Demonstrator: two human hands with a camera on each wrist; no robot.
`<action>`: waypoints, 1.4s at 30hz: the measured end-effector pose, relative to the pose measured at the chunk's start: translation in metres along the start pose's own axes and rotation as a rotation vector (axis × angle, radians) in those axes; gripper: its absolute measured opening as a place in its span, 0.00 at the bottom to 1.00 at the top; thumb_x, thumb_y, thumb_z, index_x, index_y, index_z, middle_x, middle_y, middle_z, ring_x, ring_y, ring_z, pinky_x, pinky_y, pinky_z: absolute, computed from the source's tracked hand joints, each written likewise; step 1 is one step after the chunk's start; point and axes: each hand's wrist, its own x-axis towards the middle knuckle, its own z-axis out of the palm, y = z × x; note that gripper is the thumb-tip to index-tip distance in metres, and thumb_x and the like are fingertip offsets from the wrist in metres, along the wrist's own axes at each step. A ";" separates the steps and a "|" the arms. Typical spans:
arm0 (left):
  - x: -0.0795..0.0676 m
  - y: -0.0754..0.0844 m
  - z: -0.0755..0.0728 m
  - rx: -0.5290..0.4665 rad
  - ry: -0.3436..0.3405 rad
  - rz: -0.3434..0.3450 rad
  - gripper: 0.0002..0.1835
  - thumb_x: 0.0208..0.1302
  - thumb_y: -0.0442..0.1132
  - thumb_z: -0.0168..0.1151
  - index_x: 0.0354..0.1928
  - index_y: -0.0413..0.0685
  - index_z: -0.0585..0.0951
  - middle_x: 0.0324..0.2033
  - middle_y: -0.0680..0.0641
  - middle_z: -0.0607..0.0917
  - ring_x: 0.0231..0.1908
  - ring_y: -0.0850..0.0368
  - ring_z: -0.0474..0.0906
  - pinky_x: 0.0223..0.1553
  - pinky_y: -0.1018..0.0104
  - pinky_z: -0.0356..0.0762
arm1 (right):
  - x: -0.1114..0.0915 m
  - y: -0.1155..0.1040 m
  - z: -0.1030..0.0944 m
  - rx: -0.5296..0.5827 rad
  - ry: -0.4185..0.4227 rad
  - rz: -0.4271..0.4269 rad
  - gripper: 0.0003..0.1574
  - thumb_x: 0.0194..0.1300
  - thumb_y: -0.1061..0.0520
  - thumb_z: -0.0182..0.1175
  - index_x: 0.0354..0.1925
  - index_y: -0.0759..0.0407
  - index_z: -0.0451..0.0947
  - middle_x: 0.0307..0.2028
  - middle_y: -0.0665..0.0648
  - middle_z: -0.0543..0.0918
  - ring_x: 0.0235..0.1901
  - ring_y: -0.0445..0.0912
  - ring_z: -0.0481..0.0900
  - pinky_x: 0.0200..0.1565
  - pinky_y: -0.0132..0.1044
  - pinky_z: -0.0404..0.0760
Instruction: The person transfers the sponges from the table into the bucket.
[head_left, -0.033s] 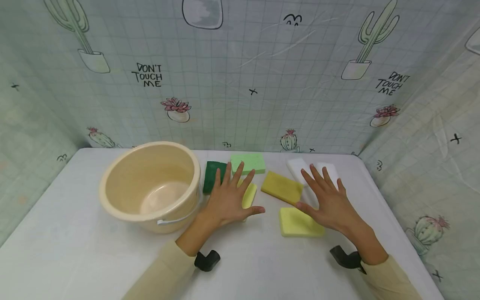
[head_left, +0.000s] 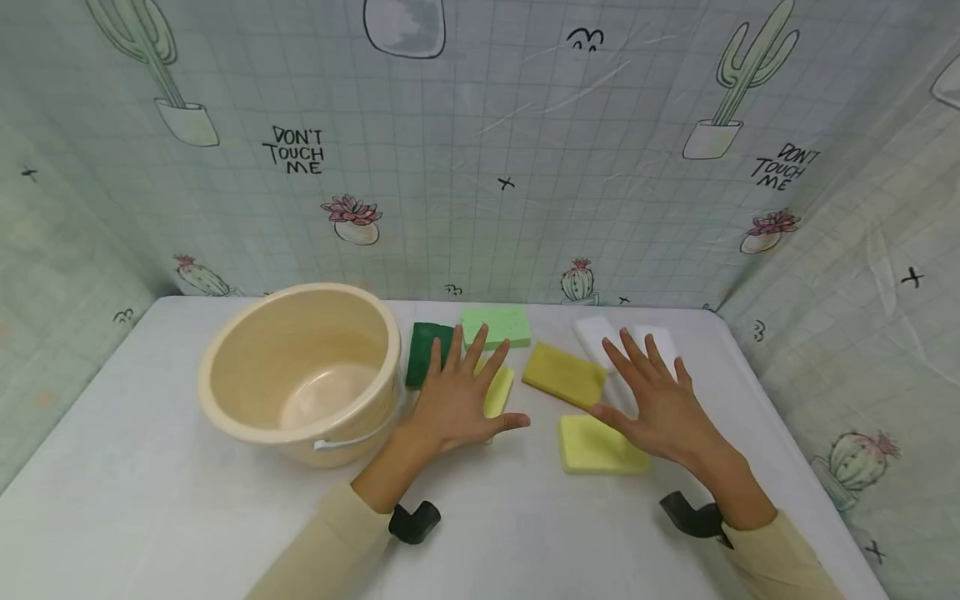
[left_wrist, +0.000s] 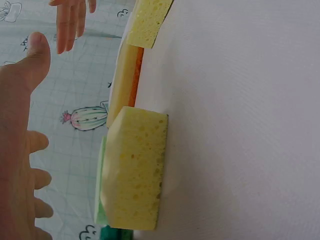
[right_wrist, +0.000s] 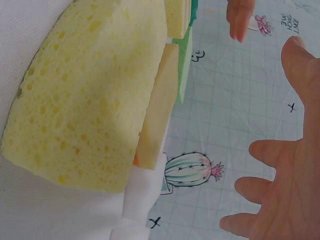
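Note:
Both hands hover over a group of sponges, fingers spread, holding nothing. Beneath my left hand (head_left: 453, 404) lies a yellow sponge (head_left: 498, 392), partly covered by it in the head view; the left wrist view shows this sponge (left_wrist: 137, 170) apart from the fingers. A dark green sponge (head_left: 422, 357) and a light green sponge (head_left: 497, 325) lie just beyond those fingertips. My right hand (head_left: 660, 412) is nearest a pale yellow sponge (head_left: 602, 447), large in the right wrist view. A mustard-yellow sponge (head_left: 561, 375) lies between the hands. White pieces (head_left: 591, 333) sit partly hidden behind the right fingers.
A cream bucket (head_left: 300, 433) with a white handle stands on the left, beside my left forearm. Everything rests on a white table (head_left: 525, 533). A curtain (head_left: 480, 167) printed with cacti hangs behind and along the sides. Each wrist carries a black mount (head_left: 415, 522).

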 end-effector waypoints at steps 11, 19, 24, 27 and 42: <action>-0.002 0.003 0.005 -0.037 0.016 0.015 0.59 0.45 0.86 0.20 0.75 0.60 0.49 0.74 0.42 0.46 0.71 0.35 0.34 0.66 0.34 0.38 | -0.002 0.003 -0.001 0.009 -0.010 0.010 0.55 0.61 0.31 0.56 0.76 0.48 0.45 0.74 0.59 0.45 0.71 0.64 0.40 0.59 0.74 0.42; -0.012 0.011 0.001 -0.069 -0.005 0.033 0.57 0.47 0.85 0.24 0.76 0.61 0.48 0.74 0.44 0.45 0.71 0.38 0.31 0.66 0.36 0.36 | -0.002 0.003 -0.001 0.047 -0.010 0.020 0.53 0.62 0.33 0.56 0.75 0.49 0.47 0.74 0.61 0.44 0.71 0.63 0.40 0.59 0.74 0.43; -0.023 0.015 -0.002 -0.092 0.004 0.050 0.55 0.50 0.84 0.32 0.76 0.61 0.48 0.75 0.45 0.43 0.71 0.40 0.29 0.67 0.37 0.36 | -0.001 -0.001 0.000 0.123 -0.006 0.015 0.52 0.63 0.35 0.57 0.75 0.49 0.46 0.75 0.59 0.44 0.71 0.62 0.39 0.60 0.72 0.46; -0.032 0.016 -0.007 -0.114 0.028 0.077 0.55 0.51 0.81 0.42 0.76 0.60 0.48 0.75 0.46 0.42 0.72 0.42 0.29 0.67 0.38 0.36 | 0.000 -0.007 0.001 0.166 0.013 -0.010 0.52 0.63 0.36 0.58 0.75 0.48 0.46 0.74 0.59 0.45 0.71 0.62 0.40 0.60 0.71 0.48; -0.078 0.025 -0.083 -0.172 0.205 0.289 0.63 0.42 0.78 0.59 0.76 0.58 0.45 0.75 0.48 0.39 0.72 0.42 0.32 0.68 0.40 0.37 | 0.015 -0.032 0.009 0.273 0.053 -0.047 0.53 0.59 0.38 0.62 0.75 0.42 0.47 0.74 0.53 0.48 0.72 0.58 0.41 0.56 0.75 0.52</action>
